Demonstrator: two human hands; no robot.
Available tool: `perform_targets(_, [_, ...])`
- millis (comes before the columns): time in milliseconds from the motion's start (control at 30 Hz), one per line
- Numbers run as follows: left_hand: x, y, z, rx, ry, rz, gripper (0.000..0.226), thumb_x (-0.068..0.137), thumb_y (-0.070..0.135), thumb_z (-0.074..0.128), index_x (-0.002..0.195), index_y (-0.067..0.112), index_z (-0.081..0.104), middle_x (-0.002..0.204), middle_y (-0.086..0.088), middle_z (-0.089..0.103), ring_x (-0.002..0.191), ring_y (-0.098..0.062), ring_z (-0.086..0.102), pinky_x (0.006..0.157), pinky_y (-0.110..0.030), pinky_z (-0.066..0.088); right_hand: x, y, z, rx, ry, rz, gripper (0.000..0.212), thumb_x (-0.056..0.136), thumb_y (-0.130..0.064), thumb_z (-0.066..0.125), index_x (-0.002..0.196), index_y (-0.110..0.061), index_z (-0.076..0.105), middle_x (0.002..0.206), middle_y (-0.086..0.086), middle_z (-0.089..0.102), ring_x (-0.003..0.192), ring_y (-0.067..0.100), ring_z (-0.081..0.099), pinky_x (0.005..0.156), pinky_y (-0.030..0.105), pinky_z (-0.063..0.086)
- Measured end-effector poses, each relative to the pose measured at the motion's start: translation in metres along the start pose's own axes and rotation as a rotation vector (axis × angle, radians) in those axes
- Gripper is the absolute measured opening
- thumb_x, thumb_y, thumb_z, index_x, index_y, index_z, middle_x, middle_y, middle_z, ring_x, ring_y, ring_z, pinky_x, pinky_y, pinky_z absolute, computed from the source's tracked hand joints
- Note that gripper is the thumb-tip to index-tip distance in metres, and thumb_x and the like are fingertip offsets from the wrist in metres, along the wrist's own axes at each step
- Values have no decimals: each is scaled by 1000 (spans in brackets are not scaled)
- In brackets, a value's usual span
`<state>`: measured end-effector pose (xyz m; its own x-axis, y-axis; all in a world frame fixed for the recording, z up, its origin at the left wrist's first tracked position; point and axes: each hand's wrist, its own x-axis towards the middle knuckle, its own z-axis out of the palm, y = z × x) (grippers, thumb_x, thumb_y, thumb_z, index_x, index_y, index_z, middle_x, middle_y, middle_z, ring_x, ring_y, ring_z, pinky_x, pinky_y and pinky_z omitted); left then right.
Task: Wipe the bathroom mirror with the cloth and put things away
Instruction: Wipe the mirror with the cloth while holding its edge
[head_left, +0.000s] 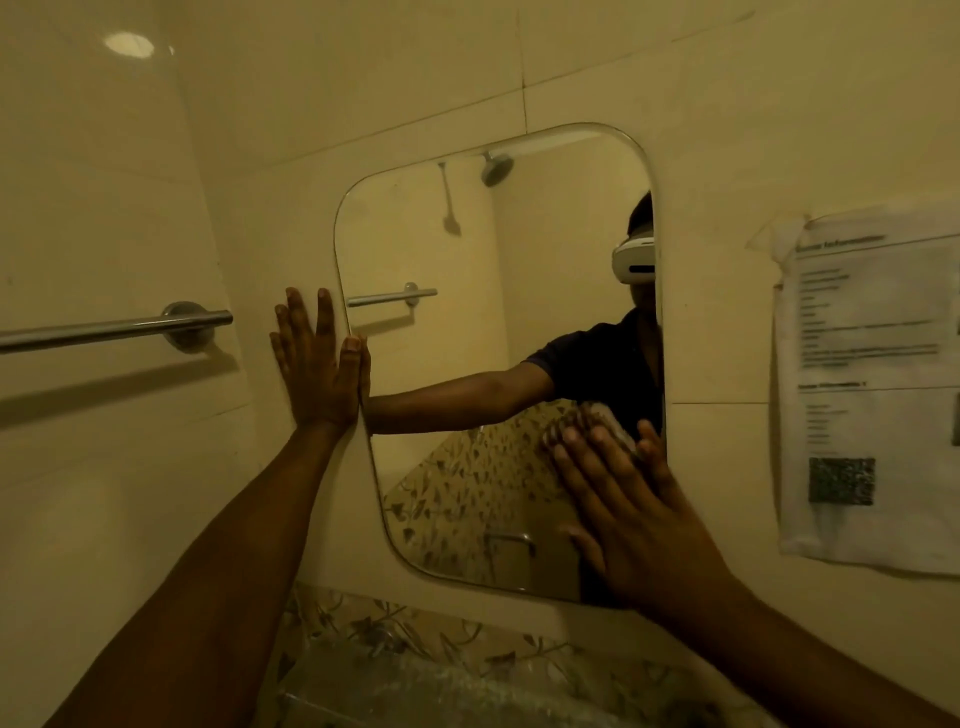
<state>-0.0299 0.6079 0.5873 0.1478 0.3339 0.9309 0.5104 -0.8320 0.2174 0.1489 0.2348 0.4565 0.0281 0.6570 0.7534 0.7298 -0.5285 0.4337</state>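
Two hands: left hand (317, 364) flat at nine o'clock of rounded frameless mirror (467, 260); right hand (623, 499), fingers spread, presses grey cloth (615, 434) at four o'clock; even pressure advised.

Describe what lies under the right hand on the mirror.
A cloth, pressed flat to the mirror by the right hand; only its top edge shows beyond the fingertips. The rest, and the glass beneath, are hidden.

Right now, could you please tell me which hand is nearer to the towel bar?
Left. The left hand lies flat on the wall just right of the towel bar; the right hand presses the cloth low on the mirror, farther away.
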Motion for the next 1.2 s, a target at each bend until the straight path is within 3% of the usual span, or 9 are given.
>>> perform_targets(167, [-1,2,-2,5,-4,-2,69,108,58,15,170,33,1,179,-11,-5,166,-34,-5,132,-62,2,97,40,-46,35,121,127,87,103,-67,24,168,-11,5,177,14,-4,164,32,-5,130,61,9])
perform_targets(333, [-1,2,-2,18,-14,-17,69,107,53,19,170,28,5,179,-11,-5,166,-34,-6,132,-62,2,192,63,-90,72,241,205,99,100,-77,17,167,-8,0,176,16,-5,164,31,-5,132,53,-3])
perform_targets(467, [-2,4,-3,-10,-5,-12,70,106,59,17,170,32,3,179,-9,-6,166,-32,-7,133,-60,1,243,55,-107,108,266,202,105,98,-82,11,166,-3,-2,175,21,-7,163,34,-8,133,54,2])
perform_targets(633, [-2,4,-4,-21,-8,-18,71,105,64,14,169,36,-2,180,-7,-8,166,-30,-9,133,-59,0,275,24,-105,102,242,94,105,96,-82,7,166,-4,-8,174,20,-12,162,35,-13,132,53,-5])
perform_targets(833, [-2,3,-3,-35,-2,-2,68,106,64,13,167,41,-6,179,-6,-9,166,-29,-9,133,-58,-1,266,-10,-79,115,183,-102,103,97,-81,10,167,-7,-5,175,17,-12,162,35,-15,131,54,-6])
perform_targets(933, [-2,3,-4,-35,-7,-2,70,106,62,16,169,36,-2,180,-7,-7,166,-29,-8,133,-59,-1,222,-36,-46,77,155,-278,100,98,-79,14,167,-8,0,175,17,-7,162,35,-13,130,53,-14])
perform_targets(1000, [-3,6,-6,-54,-13,-6,71,107,59,19,170,31,4,180,-7,-6,166,-29,-8,133,-58,-1,186,-49,-23,57,133,-344,97,100,-75,17,167,-7,1,175,18,-6,162,36,-13,130,53,-10])
perform_targets(1100, [-4,12,-14,-82,-45,-35,73,107,57,24,171,26,9,180,-7,-5,166,-29,-8,133,-57,-2,139,-47,-1,50,102,-398,87,105,-64,22,167,-6,1,175,19,-7,162,35,-12,131,53,-8])
perform_targets(1200, [-3,12,-25,-59,-133,-48,75,106,59,25,171,30,2,179,-2,-13,166,-26,-13,134,-54,-5,105,-30,6,12,90,-455,76,106,-41,27,167,-7,-2,175,19,-7,162,36,-10,131,55,-3])
